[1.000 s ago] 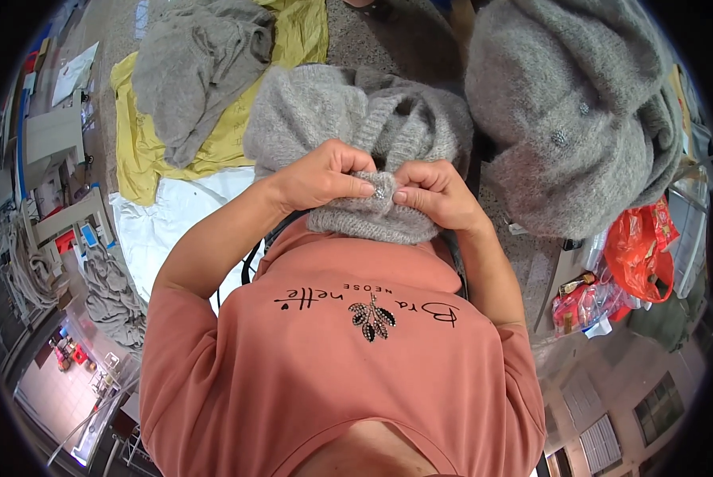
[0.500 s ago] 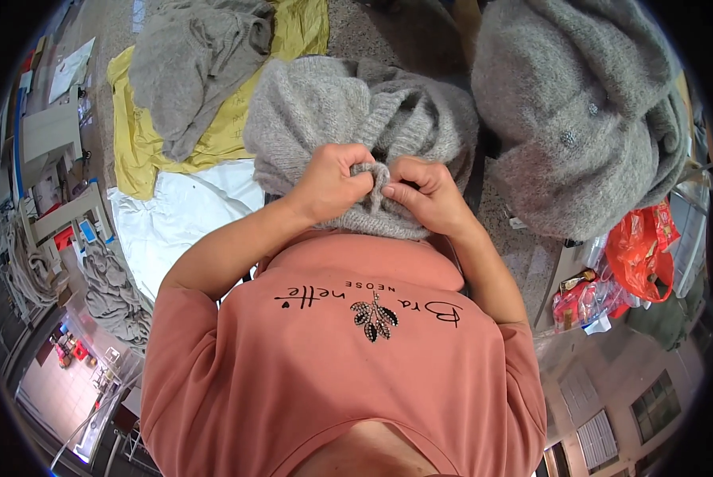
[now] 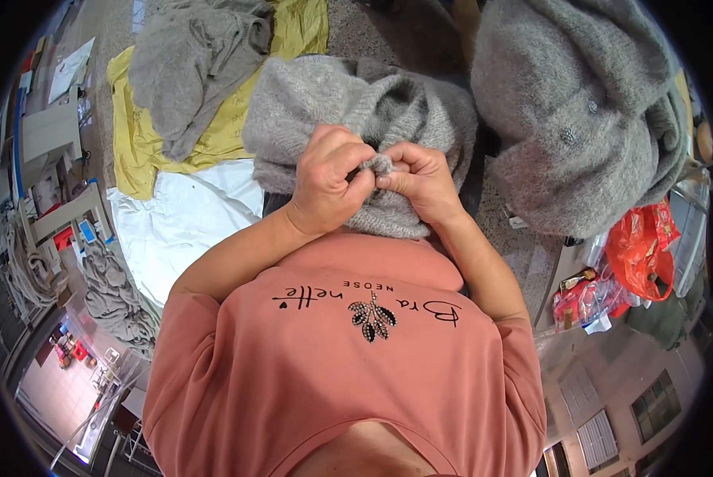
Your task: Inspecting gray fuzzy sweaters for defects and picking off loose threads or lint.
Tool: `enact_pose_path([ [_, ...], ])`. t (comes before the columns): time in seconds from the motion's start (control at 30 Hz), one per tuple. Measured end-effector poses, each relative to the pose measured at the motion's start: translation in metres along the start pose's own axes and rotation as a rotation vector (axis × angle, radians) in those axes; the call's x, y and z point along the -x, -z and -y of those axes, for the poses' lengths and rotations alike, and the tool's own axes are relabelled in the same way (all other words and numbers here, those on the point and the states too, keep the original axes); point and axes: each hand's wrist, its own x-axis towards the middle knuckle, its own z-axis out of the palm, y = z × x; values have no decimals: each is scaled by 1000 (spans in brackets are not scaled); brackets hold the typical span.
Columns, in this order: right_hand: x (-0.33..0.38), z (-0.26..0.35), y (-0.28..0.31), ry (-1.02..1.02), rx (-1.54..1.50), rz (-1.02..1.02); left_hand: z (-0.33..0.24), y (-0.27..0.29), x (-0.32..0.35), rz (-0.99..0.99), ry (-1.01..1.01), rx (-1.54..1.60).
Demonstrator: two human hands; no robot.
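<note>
Across my lap lies a bunched grey knitted garment (image 3: pixel 293 99), fuzzy and ribbed in places. Both hands meet at a small fold of its knit edge, close to my body. My left hand (image 3: pixel 329 179) is closed, with thumb and fingers pinching the fold from the left. From the right, my right hand (image 3: pixel 422 181) pinches the same bit between thumb and forefinger. A small nub of grey knit shows between the fingertips. Whether anything else is in the fingers is hidden.
A large pile of grey knitwear (image 3: pixel 571 119) rises at the right. Another grey knit heap (image 3: pixel 197 63) rests on yellow sheeting (image 3: pixel 134 119) at the far left, beside a white sheet (image 3: pixel 189 215). Red plastic bags (image 3: pixel 643 250) sit low at the right.
My left hand has turned and shifted slightly right, its knuckles raised. The right hand has drawn nearer to it, and the pinched fold is now bunched smaller between the fingertips.
</note>
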Motion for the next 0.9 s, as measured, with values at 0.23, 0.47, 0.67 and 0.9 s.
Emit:
enact_pose_path([
  [0.23, 7, 14, -12, 326, 801, -76, -9, 21, 2, 401, 823, 601],
  [0.47, 6, 12, -15, 194, 700, -119, 13, 16, 10, 398, 773, 723],
  [0.67, 1, 10, -11, 134, 735, -65, 20, 13, 14, 407, 632, 674],
  [0.9, -7, 11, -10, 374, 959, 42, 29, 14, 16, 442, 862, 818],
])
